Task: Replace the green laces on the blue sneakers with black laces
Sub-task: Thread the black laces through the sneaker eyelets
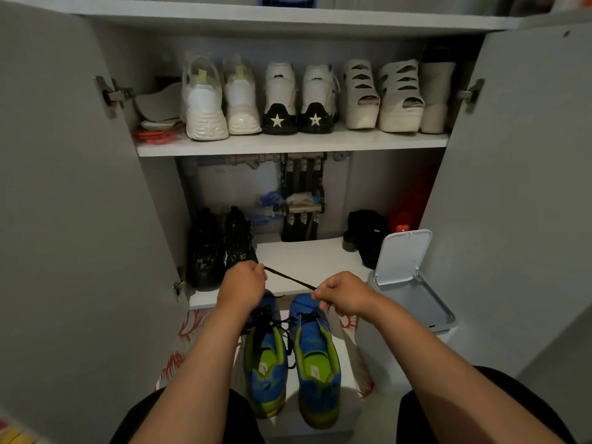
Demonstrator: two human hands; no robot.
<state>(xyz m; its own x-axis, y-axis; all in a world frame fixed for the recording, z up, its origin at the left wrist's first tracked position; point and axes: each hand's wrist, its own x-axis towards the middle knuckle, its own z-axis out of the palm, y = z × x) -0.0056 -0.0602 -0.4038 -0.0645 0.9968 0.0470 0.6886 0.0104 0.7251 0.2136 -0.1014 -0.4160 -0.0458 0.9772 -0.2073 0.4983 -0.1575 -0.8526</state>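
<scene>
My knees, in black cloth, frame the bottom of the view. Between them the two blue sneakers point(315, 357) stand side by side on a white mat with red markings point(187, 328), toes pointing away from me and green linings showing. Black lacing already crosses the eyelets of both.

Just above the toes, my left hand point(243, 285) is curled into a fist around one end of a black lace point(288, 278). My right hand point(341, 293) pinches the other end between thumb and bent fingers. The lace runs in a straight line from one hand to the other.

To the right, a white bin point(413, 293) stands near the sneakers with its lid tipped up. Beyond my hands the cabinet is open. A pair of black shoes point(217, 248) sits at the left of its lower shelf point(304, 261), and a row of white shoes point(243, 97) fills the upper shelf.
</scene>
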